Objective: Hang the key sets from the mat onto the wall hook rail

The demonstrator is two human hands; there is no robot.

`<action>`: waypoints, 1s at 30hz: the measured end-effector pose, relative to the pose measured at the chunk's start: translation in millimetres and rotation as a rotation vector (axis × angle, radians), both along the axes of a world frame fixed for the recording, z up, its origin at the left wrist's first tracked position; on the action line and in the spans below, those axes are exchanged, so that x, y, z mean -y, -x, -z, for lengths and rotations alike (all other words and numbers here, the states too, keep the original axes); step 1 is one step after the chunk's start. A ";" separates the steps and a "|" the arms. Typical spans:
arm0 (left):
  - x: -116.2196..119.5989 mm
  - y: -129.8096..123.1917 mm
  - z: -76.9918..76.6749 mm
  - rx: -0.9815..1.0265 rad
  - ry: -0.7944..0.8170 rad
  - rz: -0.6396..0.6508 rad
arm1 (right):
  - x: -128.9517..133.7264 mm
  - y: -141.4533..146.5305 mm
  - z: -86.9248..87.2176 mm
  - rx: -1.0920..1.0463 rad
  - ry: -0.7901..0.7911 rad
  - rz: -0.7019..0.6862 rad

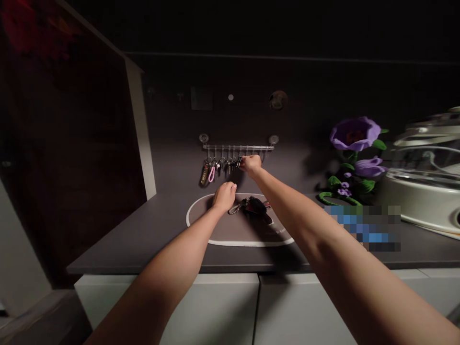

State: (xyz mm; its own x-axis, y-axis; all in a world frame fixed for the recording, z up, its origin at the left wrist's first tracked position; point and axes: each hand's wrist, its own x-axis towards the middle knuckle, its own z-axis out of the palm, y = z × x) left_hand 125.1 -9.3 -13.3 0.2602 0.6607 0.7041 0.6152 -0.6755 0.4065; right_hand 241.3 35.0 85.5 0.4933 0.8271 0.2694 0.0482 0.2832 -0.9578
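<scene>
A clear hook rail is fixed to the dark wall, with several bunches of keys hanging from its left and middle hooks. My right hand is up at the rail, fingers pinched on a small bunch of keys just below the hooks. Lower and to the left, my left hand is closed above the mat; anything inside it is hidden. A pink strap and a brown key fob hang at the rail's left end. Black key fobs with a braided strap lie on the brown mat.
Purple artificial flowers stand at the right, beside a cream appliance with a clear lid. A blurred-out blue item lies on the dark counter. White cabinet doors are below, a dark doorway at the left.
</scene>
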 end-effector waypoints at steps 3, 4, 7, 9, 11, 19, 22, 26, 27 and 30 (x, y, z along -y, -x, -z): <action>0.3 0.7 -0.4 0.009 0.001 0.005 | -3.3 0.1 3.5 -0.008 0.023 0.045; 0.2 0.9 -0.3 0.013 0.001 0.007 | -4.1 -0.6 5.0 -0.011 0.026 0.050; -0.9 1.2 0.2 0.018 0.006 0.005 | -5.3 -3.9 9.9 -0.017 0.033 0.047; -1.5 1.1 0.4 0.020 0.010 0.004 | -5.1 -6.2 13.0 -0.008 0.036 0.045; -1.6 0.9 0.4 0.024 0.009 0.013 | -4.3 -7.9 15.6 0.006 0.030 0.044; -2.2 0.3 1.5 0.016 0.010 0.049 | -2.3 -11.8 19.1 0.089 0.023 -0.032; -3.9 -0.5 3.0 -0.004 0.004 0.079 | -0.1 -13.4 18.2 0.107 0.028 -0.044; -4.7 -1.5 4.5 -0.012 0.004 0.110 | 3.6 -16.0 16.6 0.107 0.048 -0.110; -4.8 -1.6 4.9 -0.013 0.006 0.117 | 4.4 -16.8 16.4 0.108 0.051 -0.127; -5.2 -1.7 5.8 -0.017 0.007 0.131 | 6.4 -19.5 16.3 0.112 0.049 -0.155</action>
State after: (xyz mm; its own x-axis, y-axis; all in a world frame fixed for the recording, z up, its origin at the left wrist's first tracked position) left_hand 126.9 -4.2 -19.1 0.3561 0.6255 0.6942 0.5289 -0.7473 0.4021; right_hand 260.8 28.6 69.2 0.3284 0.9043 0.2728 0.1148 0.2485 -0.9618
